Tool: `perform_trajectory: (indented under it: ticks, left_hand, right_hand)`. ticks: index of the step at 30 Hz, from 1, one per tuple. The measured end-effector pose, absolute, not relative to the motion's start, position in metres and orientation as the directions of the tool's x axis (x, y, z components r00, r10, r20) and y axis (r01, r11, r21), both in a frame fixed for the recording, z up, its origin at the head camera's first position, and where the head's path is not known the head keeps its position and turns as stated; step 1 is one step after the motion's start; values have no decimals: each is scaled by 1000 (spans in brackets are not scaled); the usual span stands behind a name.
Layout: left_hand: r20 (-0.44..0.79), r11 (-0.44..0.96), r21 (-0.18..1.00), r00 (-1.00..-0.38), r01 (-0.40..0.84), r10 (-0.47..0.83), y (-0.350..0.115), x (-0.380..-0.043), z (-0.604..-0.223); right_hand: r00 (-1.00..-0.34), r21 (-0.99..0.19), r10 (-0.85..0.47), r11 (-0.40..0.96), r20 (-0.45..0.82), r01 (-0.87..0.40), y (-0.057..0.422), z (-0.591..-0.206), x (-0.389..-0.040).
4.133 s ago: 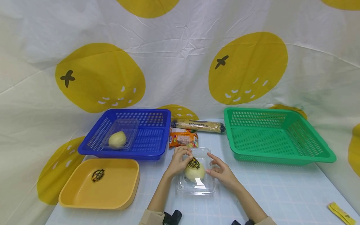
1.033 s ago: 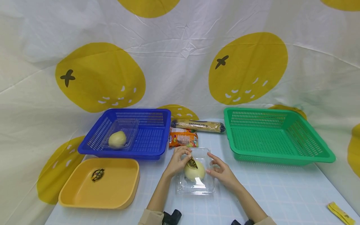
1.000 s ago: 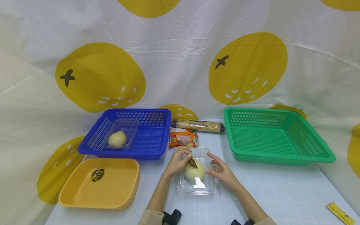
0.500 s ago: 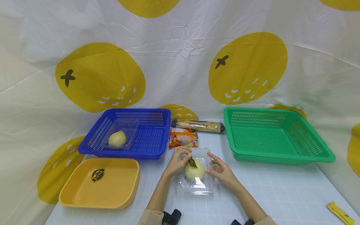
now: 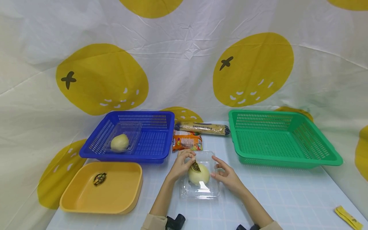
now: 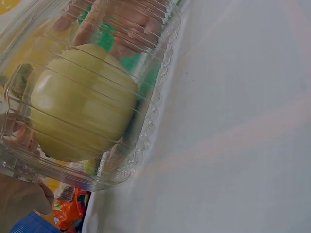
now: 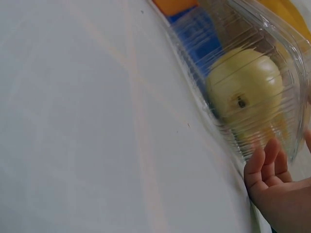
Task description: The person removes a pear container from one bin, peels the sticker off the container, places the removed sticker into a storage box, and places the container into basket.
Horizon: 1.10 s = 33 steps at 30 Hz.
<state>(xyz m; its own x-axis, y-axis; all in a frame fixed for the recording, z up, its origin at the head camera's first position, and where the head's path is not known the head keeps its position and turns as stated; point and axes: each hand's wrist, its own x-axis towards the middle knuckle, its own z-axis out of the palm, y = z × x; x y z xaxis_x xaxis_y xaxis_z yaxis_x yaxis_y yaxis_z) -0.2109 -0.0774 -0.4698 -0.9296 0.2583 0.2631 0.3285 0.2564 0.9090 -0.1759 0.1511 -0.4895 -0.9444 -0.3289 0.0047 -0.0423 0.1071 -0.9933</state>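
Note:
A clear plastic clamshell box (image 5: 201, 191) sits on the table in front of me, with a pale yellow pear-like fruit (image 5: 199, 179) inside. My left hand (image 5: 181, 165), at the box's left side, pinches the edge of a black-and-yellow sticker (image 5: 196, 167) over the lid. The sticker looks lifted and bent. On the opposite side, my right hand (image 5: 228, 177) touches the box wall with loosely bent fingers. The right wrist view shows those fingertips (image 7: 272, 148) beside the clear box (image 7: 291, 53). Ribbed plastic covers the fruit (image 6: 85, 104) in the left wrist view.
A blue basket (image 5: 155, 156) holds another boxed fruit (image 5: 119, 142). Before it stands a yellow tray (image 5: 100, 204) bearing a similar sticker (image 5: 99, 179). Behind my hands lie an orange packet (image 5: 187, 142) and spaghetti (image 5: 204, 128). A green basket (image 5: 287, 163) and yellow strip (image 5: 348, 218) are rightward.
Over about four seconds, the sticker has gone from a wide oval to a narrower, bent shape nearer my left fingers. Both hands and the box stay almost in place.

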Motion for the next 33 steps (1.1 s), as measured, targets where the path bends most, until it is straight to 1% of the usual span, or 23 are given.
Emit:
perform_trajectory:
  ticks: [11, 22, 33]
  left_hand:
    - [257, 268, 906, -929, 328, 267, -78, -210, -468]
    - [259, 258, 909, -928, 328, 267, -78, -209, -468]
    - [254, 253, 913, -931, 320, 260, -79, -209, -467]
  right_hand:
    - [-947, -993, -322, 115, -10, -29, 150, -489, -176]
    - [-948, -994, -318, 103, 8, -43, 150, -490, -176]
    - [-941, -994, -340, 96, 10, -45, 149, -487, -175]
